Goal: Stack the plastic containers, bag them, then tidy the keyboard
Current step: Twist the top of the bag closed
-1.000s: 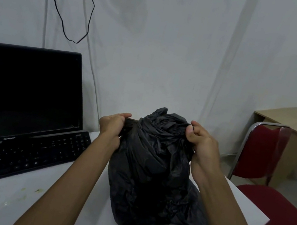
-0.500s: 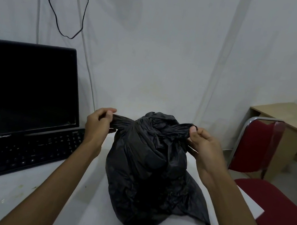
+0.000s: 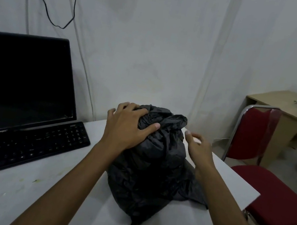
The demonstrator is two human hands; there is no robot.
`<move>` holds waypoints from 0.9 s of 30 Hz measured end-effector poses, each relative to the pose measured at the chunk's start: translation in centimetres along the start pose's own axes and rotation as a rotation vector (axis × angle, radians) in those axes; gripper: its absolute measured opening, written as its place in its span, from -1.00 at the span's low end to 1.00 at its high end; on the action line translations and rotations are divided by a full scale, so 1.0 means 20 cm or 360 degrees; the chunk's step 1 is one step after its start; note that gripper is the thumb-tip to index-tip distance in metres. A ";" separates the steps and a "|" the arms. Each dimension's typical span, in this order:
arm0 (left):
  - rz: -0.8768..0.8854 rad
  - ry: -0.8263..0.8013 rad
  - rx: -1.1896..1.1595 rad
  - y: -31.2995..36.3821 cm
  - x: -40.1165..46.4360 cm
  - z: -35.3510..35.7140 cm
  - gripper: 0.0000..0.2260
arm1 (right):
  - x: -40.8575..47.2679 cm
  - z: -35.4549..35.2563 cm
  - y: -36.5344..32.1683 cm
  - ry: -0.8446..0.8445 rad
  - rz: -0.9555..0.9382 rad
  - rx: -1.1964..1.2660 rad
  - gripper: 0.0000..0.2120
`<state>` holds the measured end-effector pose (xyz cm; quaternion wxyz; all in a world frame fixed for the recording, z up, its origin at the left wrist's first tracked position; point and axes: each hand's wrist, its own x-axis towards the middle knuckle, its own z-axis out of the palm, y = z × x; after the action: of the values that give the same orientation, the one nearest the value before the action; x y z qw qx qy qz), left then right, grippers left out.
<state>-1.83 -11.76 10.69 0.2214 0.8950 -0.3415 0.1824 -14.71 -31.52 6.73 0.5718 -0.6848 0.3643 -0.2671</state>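
The left hand [image 3: 127, 126] lies over the top of the crumpled black plastic bag [image 3: 151, 164], its grip curled down onto the bunched, knotted neck, thumb pressed into the folds on the near side. The right hand [image 3: 198, 148] hovers just beside the bag at its three o'clock, its grip apart, fingers loose and holding nothing; whether it brushes the plastic cannot be told. The bag stands upright and bulging on the white counter [image 3: 221, 180], with a loose flap spread toward five o'clock; what is inside is hidden. At nine o'clock from the bag, well apart from it, lies a flat black computer keyboard [image 3: 20, 146], angled along the counter, and just behind it stands a dark-screened black monitor [image 3: 18, 81]. At three o'clock, off the counter, sits a red padded chair with a chrome frame [image 3: 265, 164], and behind that a pale wooden desk [image 3: 283, 108].
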 end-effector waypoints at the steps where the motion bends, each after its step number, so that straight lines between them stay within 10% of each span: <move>1: 0.0027 0.0001 0.0020 0.01 0.01 0.00 -0.35 | 0.01 -0.02 0.09 0.0030 0.0070 -0.0244 -0.34; 4: 0.0048 0.0034 -0.0068 0.03 0.01 0.01 -0.43 | 0.01 -0.06 0.31 -0.0004 0.0332 -0.0679 -0.09; 12: 0.0050 -0.0014 -0.0067 0.09 0.03 0.08 -0.57 | -0.02 -0.17 0.21 -0.0189 0.0273 -0.0091 -0.79; 17: 0.0039 -0.0218 -0.0018 0.14 0.03 0.06 -0.58 | -0.13 -0.12 -0.15 -0.0273 -0.0011 0.0291 -0.72; 21: -0.0006 -0.0400 -0.0375 0.18 0.02 0.03 -0.62 | -0.16 -0.06 -0.26 -0.0725 -0.0021 0.0135 -0.23; 27: -0.0159 -0.0156 -0.1358 0.13 -0.02 -0.01 -0.66 | -0.09 0.09 -0.18 -0.0293 -0.0160 0.0164 -0.23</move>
<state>-3.89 -13.13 11.40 0.5638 0.7463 -0.3526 -0.0289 -13.78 -28.70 10.08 0.6232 -0.6934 0.2613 -0.2499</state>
